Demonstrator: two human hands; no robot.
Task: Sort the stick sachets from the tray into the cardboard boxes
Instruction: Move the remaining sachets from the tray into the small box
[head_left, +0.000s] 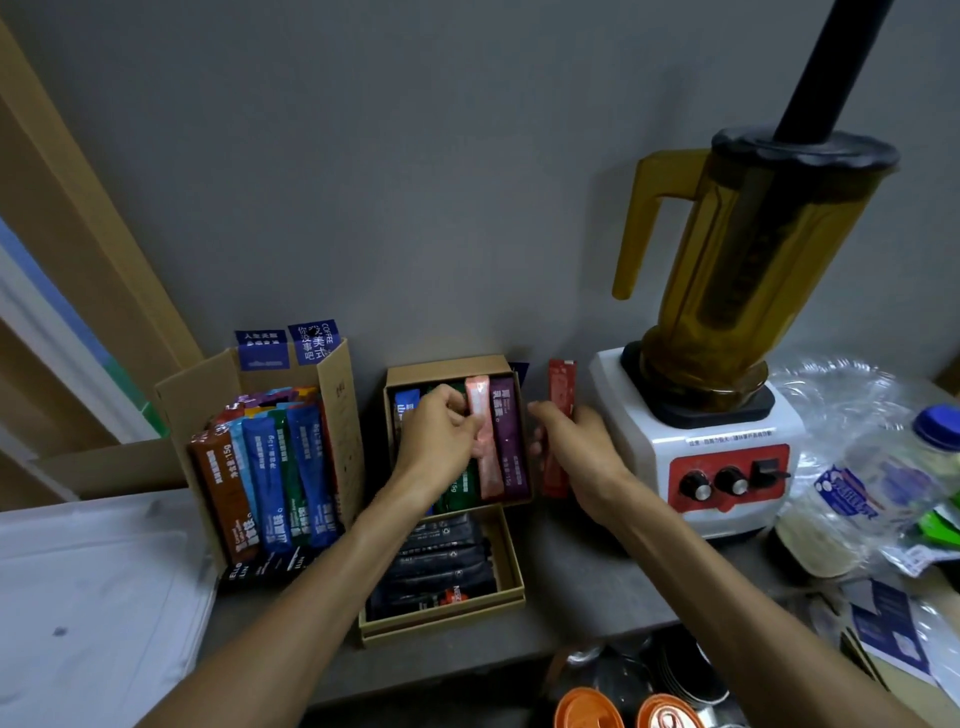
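Note:
A small cardboard tray (447, 366) against the wall holds upright stick sachets: blue, green, pink and purple. My left hand (439, 431) pinches the pink sachet (483, 452) inside that tray. My right hand (576, 447) grips a red sachet (561, 387) just right of the tray, standing upright. A tall open cardboard box (340, 415) at the left is packed with brown, blue and green sachets. In front of the tray lies a flat cardboard box (511, 561) holding several black sachets.
A white blender (722, 457) with an amber jug stands right of my right hand. Crumpled plastic packaging and a bottle (883, 467) fill the far right. A white sheet (88, 597) covers the left counter. Orange lids (587, 709) sit below the counter edge.

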